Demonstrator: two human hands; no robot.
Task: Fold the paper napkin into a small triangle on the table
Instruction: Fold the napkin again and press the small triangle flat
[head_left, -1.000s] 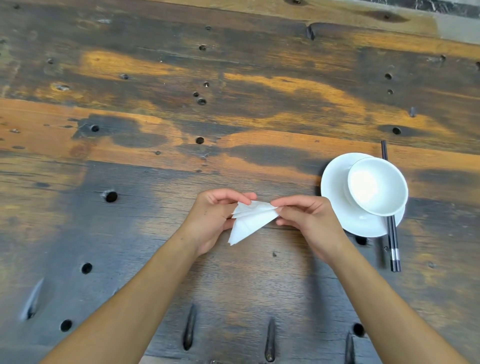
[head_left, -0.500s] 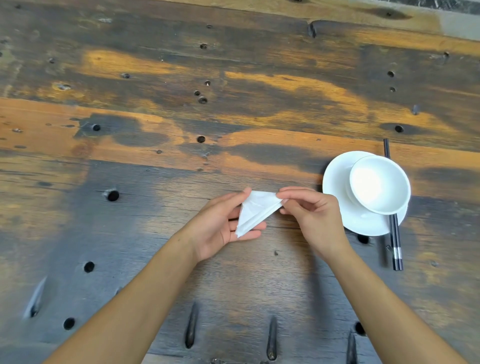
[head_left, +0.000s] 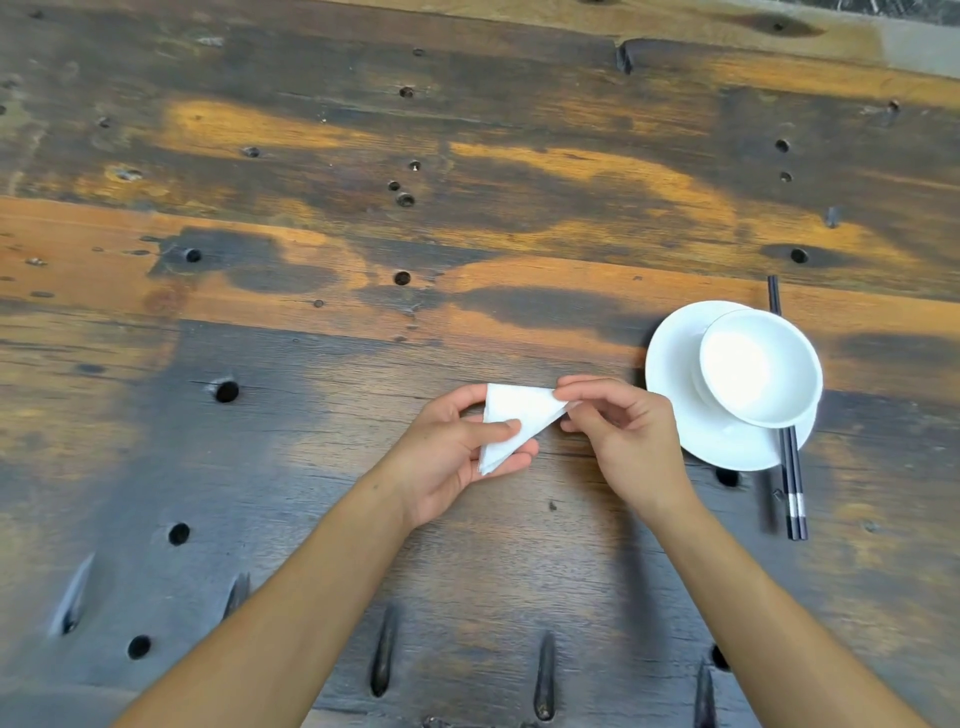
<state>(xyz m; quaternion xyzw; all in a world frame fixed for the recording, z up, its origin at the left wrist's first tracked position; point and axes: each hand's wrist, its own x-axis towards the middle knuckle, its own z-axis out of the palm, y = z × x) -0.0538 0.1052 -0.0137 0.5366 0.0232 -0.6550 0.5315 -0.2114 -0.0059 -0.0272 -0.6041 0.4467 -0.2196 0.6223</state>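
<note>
At frame centre, the white folded paper napkin (head_left: 511, 423) is pinched between both hands (left hand (head_left: 457, 452), right hand (head_left: 621, 434)) above the wooden surface (head_left: 311, 441); creasing seems underway, laying down next.

white bowl (head_left: 761, 368) on white saucer (head_left: 675, 374) | dark chopsticks (head_left: 793, 483) under saucer's right edge | right side of surface

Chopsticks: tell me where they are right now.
In the head view the chopsticks lie at the right of the table, partly under the white saucer that carries the bowl, beyond the right hand.
</note>
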